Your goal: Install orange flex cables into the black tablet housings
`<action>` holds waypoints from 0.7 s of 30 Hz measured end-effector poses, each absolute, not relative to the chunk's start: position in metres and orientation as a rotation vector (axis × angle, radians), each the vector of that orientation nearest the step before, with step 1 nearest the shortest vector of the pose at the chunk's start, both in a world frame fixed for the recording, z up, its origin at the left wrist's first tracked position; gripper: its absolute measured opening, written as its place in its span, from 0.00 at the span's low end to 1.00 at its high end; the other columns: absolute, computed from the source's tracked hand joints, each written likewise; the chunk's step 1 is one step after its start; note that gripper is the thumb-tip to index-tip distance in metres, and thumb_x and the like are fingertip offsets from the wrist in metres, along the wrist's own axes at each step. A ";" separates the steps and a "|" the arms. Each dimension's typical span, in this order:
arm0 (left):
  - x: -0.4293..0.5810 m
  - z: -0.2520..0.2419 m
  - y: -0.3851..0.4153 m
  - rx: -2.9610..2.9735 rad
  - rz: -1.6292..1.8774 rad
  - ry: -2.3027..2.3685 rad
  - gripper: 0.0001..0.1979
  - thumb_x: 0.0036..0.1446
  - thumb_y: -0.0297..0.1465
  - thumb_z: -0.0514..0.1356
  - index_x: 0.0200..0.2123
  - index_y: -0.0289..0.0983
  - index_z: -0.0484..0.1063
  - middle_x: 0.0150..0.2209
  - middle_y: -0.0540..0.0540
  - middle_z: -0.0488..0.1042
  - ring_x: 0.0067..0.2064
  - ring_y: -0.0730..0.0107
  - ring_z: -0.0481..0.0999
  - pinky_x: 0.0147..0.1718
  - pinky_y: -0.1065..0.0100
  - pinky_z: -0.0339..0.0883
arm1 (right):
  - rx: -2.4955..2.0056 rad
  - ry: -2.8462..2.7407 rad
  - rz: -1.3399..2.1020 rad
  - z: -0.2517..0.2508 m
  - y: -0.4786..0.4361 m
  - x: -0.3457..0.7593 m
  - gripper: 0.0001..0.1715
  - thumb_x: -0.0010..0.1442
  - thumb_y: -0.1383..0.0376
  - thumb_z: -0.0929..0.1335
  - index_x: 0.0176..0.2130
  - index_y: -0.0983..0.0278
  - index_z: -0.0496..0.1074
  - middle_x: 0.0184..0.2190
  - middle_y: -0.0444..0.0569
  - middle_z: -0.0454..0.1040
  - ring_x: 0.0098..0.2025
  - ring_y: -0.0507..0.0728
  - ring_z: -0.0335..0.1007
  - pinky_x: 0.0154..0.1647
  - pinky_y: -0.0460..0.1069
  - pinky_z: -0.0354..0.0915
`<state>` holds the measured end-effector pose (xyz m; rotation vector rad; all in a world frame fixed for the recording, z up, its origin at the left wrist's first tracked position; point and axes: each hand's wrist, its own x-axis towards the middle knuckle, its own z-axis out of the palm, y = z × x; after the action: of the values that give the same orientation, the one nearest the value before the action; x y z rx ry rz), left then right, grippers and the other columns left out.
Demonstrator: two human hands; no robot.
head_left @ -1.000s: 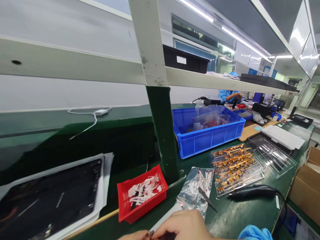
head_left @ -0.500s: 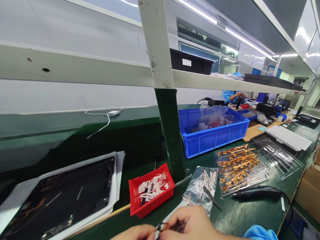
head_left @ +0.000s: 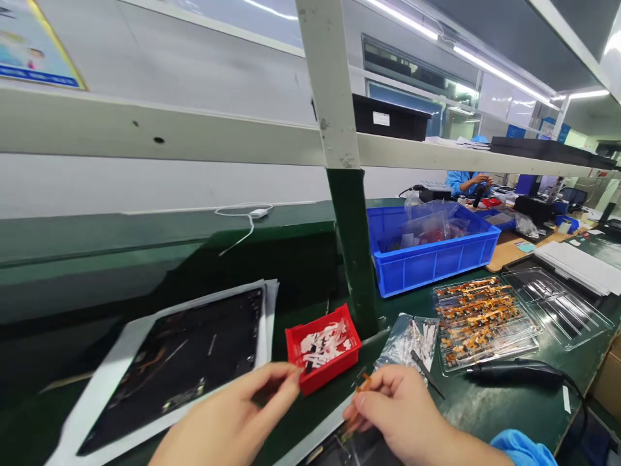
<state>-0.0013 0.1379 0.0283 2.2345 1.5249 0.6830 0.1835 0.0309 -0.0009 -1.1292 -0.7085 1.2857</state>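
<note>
We see the right hand low at the near edge of the green worktop. Its fingers are pinched shut on a thin orange flex cable. The flat, bendy strip pokes up from between thumb and forefinger. The left hand is stretched forward with its fingers loosely parted and holding nothing. Its tips are just beside the front wall of a small red plastic bin of curled white strips. Left of the bin, a dark flat device shell lies on white paper. Right of the cable lie a crinkled clear bag and a clear moulded tray of more orange cables.
</note>
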 end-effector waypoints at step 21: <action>0.035 0.032 0.172 2.686 0.419 1.509 0.13 0.61 0.32 0.56 0.33 0.40 0.82 0.36 0.43 0.82 0.45 0.55 0.74 0.43 0.63 0.70 | -1.183 -0.850 1.257 -0.005 0.017 0.210 0.25 0.51 0.45 0.76 0.31 0.65 0.77 0.30 0.52 0.81 0.33 0.57 0.76 0.39 0.51 0.70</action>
<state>0.0351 0.1715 0.0319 2.6859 1.5095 0.4190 0.2101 0.0167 -0.0048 -1.1835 -0.8496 1.2570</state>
